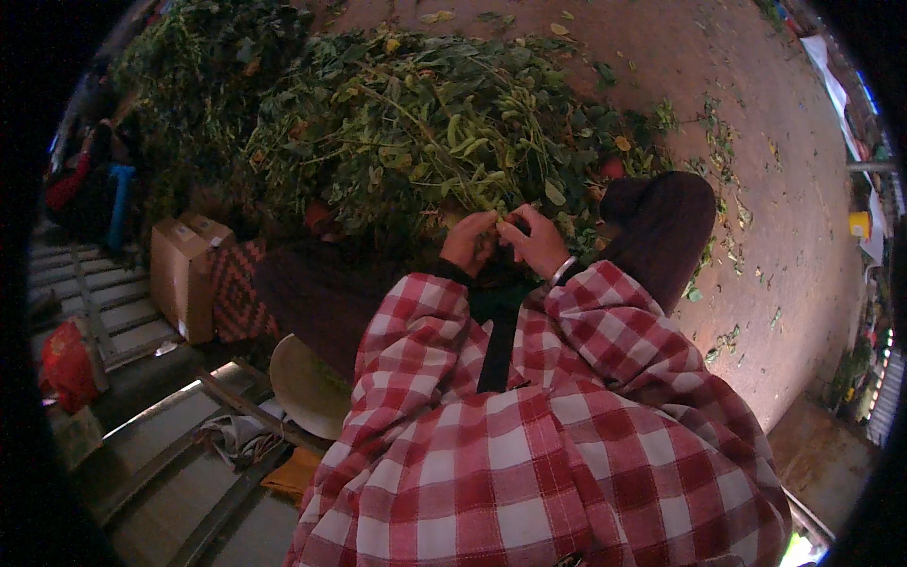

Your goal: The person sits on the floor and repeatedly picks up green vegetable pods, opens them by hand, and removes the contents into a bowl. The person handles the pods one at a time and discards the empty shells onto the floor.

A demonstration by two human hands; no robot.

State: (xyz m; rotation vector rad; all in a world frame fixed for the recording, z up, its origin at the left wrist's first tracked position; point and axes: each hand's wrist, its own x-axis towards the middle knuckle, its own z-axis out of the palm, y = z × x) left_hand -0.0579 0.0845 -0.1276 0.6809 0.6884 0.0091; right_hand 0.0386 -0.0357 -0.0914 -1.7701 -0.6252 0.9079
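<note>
My left hand (469,242) and my right hand (540,242) meet in front of me, fingertips almost touching. Both pinch a small green bean pod (501,212), mostly hidden by the fingers; whether it is still on its stem I cannot tell. Just beyond them lies a heap of cut bean plants (397,135), probably soybean, with leaves, stems and fuzzy green pods (468,145). Some stems run down to the hands. A pale bracelet (564,268) circles my right wrist. What lies directly beneath the hands is dark.
A taller plant pile (212,78) rises at the far left. A cardboard box (183,276), a red patterned woven bag (241,290) and a pale round basin (301,386) stand on my left. Loose leaves litter the brown floor (786,234) to the right. My knees flank the heap.
</note>
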